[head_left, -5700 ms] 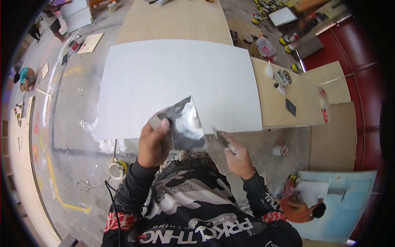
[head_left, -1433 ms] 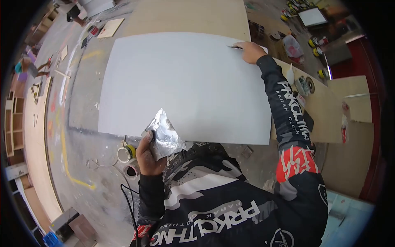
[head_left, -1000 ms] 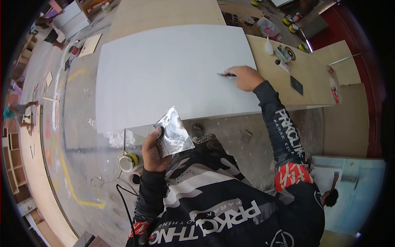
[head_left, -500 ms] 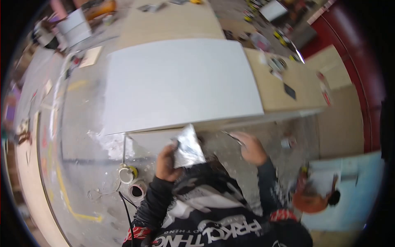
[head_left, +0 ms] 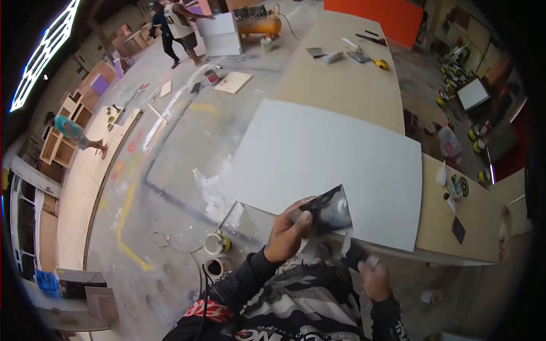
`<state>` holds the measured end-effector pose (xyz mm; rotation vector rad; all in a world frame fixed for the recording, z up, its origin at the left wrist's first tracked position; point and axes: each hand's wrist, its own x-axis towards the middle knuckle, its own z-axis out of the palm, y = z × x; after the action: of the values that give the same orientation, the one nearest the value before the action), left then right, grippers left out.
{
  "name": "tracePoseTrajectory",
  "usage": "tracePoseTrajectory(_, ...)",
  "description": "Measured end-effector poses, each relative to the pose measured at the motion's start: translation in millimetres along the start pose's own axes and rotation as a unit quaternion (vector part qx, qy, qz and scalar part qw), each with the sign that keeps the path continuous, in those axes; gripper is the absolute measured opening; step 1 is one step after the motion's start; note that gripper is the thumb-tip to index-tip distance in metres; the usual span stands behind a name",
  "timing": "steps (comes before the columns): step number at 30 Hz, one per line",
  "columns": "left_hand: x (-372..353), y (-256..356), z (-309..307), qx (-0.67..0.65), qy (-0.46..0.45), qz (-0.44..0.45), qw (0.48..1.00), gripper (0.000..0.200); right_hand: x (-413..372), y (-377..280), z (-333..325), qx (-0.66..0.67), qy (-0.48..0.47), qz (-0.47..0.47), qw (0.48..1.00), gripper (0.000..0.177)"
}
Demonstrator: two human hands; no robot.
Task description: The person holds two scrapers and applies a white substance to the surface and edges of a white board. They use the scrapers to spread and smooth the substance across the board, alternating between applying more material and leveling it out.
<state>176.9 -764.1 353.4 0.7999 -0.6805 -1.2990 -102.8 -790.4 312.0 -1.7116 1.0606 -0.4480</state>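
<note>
My left hand (head_left: 289,233) is closed on a flat, shiny metal plate (head_left: 333,211), thumb on top, over the near edge of a large white panel (head_left: 335,159). Dark and pale smears show on the plate's face. To its lower right, my right hand (head_left: 375,277) is closed round the dark handle of a putty knife (head_left: 354,254). The knife's pale blade tip points up, just below the plate; whether they touch I cannot tell. The white panel lies on a long tan board surface.
Two open cans (head_left: 216,244) and a cable (head_left: 165,241) are on the floor at lower left. Scrapers (head_left: 359,56) and a yellow tool (head_left: 381,64) lie on the far board (head_left: 335,85). Two people (head_left: 182,31) stand upper left; another person (head_left: 71,128) is at far left.
The view has swung left and up. The plate is tilted differently in my left hand. My right hand has come closer to it, bringing the putty knife below the plate.
</note>
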Motion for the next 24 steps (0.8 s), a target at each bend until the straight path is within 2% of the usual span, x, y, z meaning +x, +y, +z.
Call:
tracePoseTrajectory(1, 6.8, 13.0, 22.1, 0.296, -0.010, 0.197, 0.935, 0.033, -0.9, -0.2, -6.5, 0.083, 0.015, 0.066, 0.994, 0.034)
tracePoseTrajectory(2, 22.5, 6.0, 25.3, 0.330, -0.080, 0.297, 0.893, 0.033, 13.1, -25.0, -6.3, 0.332, 0.046, 0.115, 0.935, 0.032)
tracePoseTrajectory(3, 34.7, -4.2, 29.5, 0.350, -0.149, 0.394, 0.837, 0.034, 23.2, -43.7, -14.9, 0.498, 0.027, 0.143, 0.855, 0.033)
tracePoseTrajectory(4, 38.7, -8.8, 35.6, 0.411, -0.163, 0.403, 0.801, 0.040, 33.3, -62.3, -23.6, 0.643, 0.019, 0.179, 0.744, 0.033)
tracePoseTrajectory(5, 42.6, -17.7, 40.4, 0.476, -0.172, 0.418, 0.754, 0.042, 39.7, -71.8, -35.8, 0.720, -0.047, 0.202, 0.662, 0.036)
tracePoseTrajectory(7, 46.3, -41.3, 45.7, 0.499, -0.155, 0.356, 0.775, 0.043, 51.5, -60.9, -54.9, 0.741, -0.080, 0.161, 0.646, 0.036)
tracePoseTrajectory(8, 47.2, -35.9, 46.2, 0.571, -0.165, 0.333, 0.732, 0.043, 60.2, -46.9, -72.7, 0.786, -0.116, 0.171, 0.582, 0.036)
tracePoseTrajectory(9, 49.1, -27.0, 46.3, 0.642, -0.173, 0.309, 0.680, 0.044, 73.1, -38.9, -89.5, 0.829, -0.140, 0.140, 0.522, 0.037)
tracePoseTrajectory(10, 48.4, -27.9, 48.7, 0.685, -0.180, 0.279, 0.649, 0.045, 83.8, -38.3, -107.4, 0.782, -0.046, 0.097, 0.615, 0.037)
tracePoseTrajectory(11, 45.7, -33.2, 49.0, 0.680, -0.175, 0.276, 0.656, 0.045, 101.3, -46.9, -127.5, 0.717, -0.014, 0.044, 0.696, 0.038)
tracePoseTrajectory(12, 40.9, -38.9, 48.6, 0.656, -0.157, 0.244, 0.697, 0.046, 122.2, -42.3, -148.7, 0.653, 0.024, 0.045, 0.756, 0.037)
tracePoseTrajectory(13, 36.8, -43.4, 46.4, 0.630, -0.140, 0.212, 0.734, 0.046, 157.4, 11.1, -171.0, 0.555, 0.091, -0.012, 0.827, 0.034)
tracePoseTrajectory(14, 33.6, -47.1, 41.6, 0.624, -0.131, 0.215, 0.740, 0.045, 183.1, 12.4, -187.0, 0.394, 0.101, -0.038, 0.913, 0.029)
tracePoseTrajectory(15, 31.3, -52.0, 40.6, 0.621, -0.128, 0.211, 0.744, 0.045, 208.8, 13.6, -203.0, 0.222, 0.124, -0.060, 0.965, 0.026)
tracePoseTrajectory(16, 28.3, -56.2, 40.1, 0.587, -0.092, 0.220, 0.773, 0.048, 241.3, 30.4, -218.2, -0.004, 0.138, -0.149, 0.979, 0.031)
tracePoseTrajectory(18, 25.2, -61.3, 44.6, 0.539, -0.036, 0.227, 0.810, 0.060, 289.2, 48.3, -237.5, -0.206, 0.110, -0.172, 0.957, 0.038)
tracePoseTrajectory(19, 23.7, -65.6, 44.4, 0.537, -0.031, 0.224, 0.813, 0.060, 301.0, 47.1, -239.4, -0.208, 0.104, -0.171, 0.958, 0.038)
tracePoseTrajectory(21, 16.5, -75.2, 39.8, 0.497, 0.024, 0.215, 0.840, 0.058, 317.0, 41.8, -235.5, -0.346, 0.078, -0.121, 0.927, 0.039)
tracePoseTrajectory(23, 13.2, -81.8, 36.0, 0.490, 0.041, 0.219, 0.843, 0.053, 334.2, 46.1, -232.7, -0.375, 0.068, -0.116, 0.917, 0.039)
tracePoseTrajectory(24, 11.6, -84.6, 33.7, 0.493, 0.050, 0.223, 0.840, 0.041, 339.5, 49.7, -230.6, -0.402, 0.062, -0.112, 0.907, 0.040)
